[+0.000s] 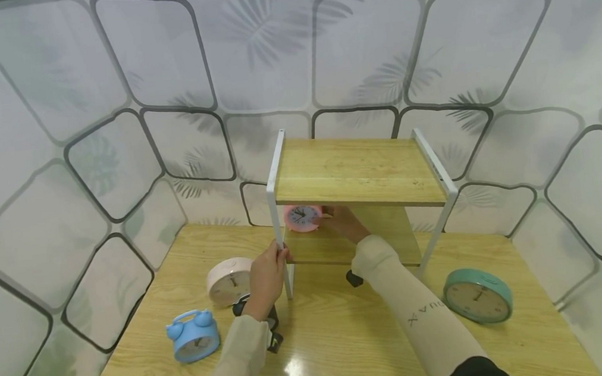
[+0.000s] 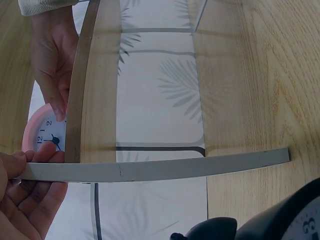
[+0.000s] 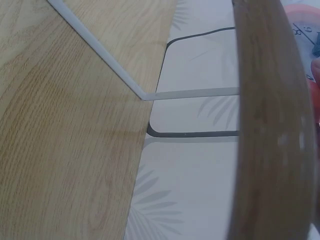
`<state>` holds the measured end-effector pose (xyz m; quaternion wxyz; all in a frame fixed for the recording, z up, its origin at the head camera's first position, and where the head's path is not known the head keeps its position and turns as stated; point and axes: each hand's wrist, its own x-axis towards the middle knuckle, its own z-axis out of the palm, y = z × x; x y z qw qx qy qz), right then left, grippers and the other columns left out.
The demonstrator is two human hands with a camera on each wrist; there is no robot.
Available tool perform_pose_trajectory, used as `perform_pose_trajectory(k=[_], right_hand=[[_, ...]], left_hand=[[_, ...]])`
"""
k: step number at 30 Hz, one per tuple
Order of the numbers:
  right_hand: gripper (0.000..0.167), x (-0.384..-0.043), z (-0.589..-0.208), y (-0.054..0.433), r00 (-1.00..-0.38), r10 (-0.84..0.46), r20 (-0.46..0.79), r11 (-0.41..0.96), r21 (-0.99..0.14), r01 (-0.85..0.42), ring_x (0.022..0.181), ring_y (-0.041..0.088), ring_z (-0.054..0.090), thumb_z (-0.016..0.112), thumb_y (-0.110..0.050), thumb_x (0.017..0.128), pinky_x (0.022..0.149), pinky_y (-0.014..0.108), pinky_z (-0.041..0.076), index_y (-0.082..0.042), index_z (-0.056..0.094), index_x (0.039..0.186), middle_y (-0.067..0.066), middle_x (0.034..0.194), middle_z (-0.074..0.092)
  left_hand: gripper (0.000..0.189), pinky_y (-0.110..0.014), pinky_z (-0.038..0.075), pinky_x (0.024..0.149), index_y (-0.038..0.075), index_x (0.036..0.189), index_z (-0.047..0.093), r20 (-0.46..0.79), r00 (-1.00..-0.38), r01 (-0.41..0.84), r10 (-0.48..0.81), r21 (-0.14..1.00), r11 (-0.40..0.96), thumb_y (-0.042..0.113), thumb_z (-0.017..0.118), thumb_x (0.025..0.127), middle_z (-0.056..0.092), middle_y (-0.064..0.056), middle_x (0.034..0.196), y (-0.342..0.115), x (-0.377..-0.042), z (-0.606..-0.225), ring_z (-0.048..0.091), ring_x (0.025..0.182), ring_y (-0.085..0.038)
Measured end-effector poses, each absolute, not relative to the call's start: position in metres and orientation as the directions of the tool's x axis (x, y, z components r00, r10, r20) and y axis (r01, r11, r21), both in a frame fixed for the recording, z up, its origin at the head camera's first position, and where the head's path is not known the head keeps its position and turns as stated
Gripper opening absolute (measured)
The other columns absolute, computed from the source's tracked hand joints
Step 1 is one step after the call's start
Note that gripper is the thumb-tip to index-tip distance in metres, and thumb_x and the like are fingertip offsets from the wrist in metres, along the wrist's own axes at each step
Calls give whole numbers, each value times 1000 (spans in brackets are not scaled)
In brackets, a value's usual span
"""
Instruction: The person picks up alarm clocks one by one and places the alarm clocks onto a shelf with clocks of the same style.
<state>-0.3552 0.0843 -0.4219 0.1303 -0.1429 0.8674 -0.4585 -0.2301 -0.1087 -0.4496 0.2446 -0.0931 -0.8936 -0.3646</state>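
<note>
A pink alarm clock (image 1: 302,218) with a white dial stands on the lower board (image 1: 317,252) of a two-board shelf unit, near its left end. My right hand (image 1: 343,223) reaches in under the top board and pinches the clock's right side, thumb across the front of the dial. At the unit's left front, my left hand (image 1: 267,277) holds the white metal upright (image 1: 275,220); the left wrist view shows its thumb and fingers on either side of this grey-white bar (image 2: 150,169). In the right wrist view a board edge (image 3: 275,120) hides most of the right hand.
Left of the unit are a pale pink round clock (image 1: 228,282) and a blue twin-bell alarm clock (image 1: 194,336). A green round clock (image 1: 477,295) stands on the right. The left wrist view catches part of a black clock (image 2: 280,215). Patterned cloth (image 1: 268,53) hangs behind the table.
</note>
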Motion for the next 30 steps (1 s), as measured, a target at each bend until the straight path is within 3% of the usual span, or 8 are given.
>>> perform_pose_trajectory(k=[8, 13, 22, 26, 30], right_hand=[[62, -355, -422, 86, -917, -389, -89, 482, -868, -120, 133, 33, 42, 66, -29, 88, 109, 44, 35, -5, 42, 139, 16, 144, 44], [64, -347, -416, 89, -916, -387, -105, 470, -877, -98, 133, 33, 42, 67, -32, 87, 108, 46, 36, -7, 41, 140, 15, 146, 41], [74, -319, -404, 99, -966, -251, -58, 582, -807, -102, 136, 40, 34, 62, -41, 89, 105, 52, 36, -1, 31, 144, 22, 150, 29], [70, -292, -395, 104, -975, -210, 67, 617, -765, -186, 130, 44, 39, 62, -32, 90, 103, 52, 40, 2, 30, 142, 26, 145, 33], [60, -264, -392, 113, -900, -267, 344, 614, -660, -434, 125, 45, 44, 65, -14, 88, 102, 50, 42, 6, 36, 136, 27, 138, 41]], left_hand=[[14, -21, 38, 49, 9, 84, 57, 494, -869, 338, -15, 617, 711, 16, 51, 96, 67, -3, 75, -108, -230, -449, 53, 57, -12], [14, -23, 42, 50, 9, 84, 57, 497, -868, 335, -18, 612, 716, 17, 52, 95, 68, -3, 75, -108, -230, -450, 58, 60, -14], [13, -28, 47, 54, 10, 84, 57, 495, -868, 325, -38, 625, 710, 17, 53, 95, 69, -4, 76, -108, -230, -451, 64, 66, -18], [14, -26, 46, 53, 10, 85, 58, 483, -875, 318, -36, 630, 709, 17, 52, 96, 69, -4, 77, -108, -230, -452, 63, 65, -17], [13, -25, 43, 50, 10, 83, 58, 494, -869, 322, -33, 616, 719, 15, 53, 95, 68, -4, 75, -108, -231, -452, 60, 60, -16]])
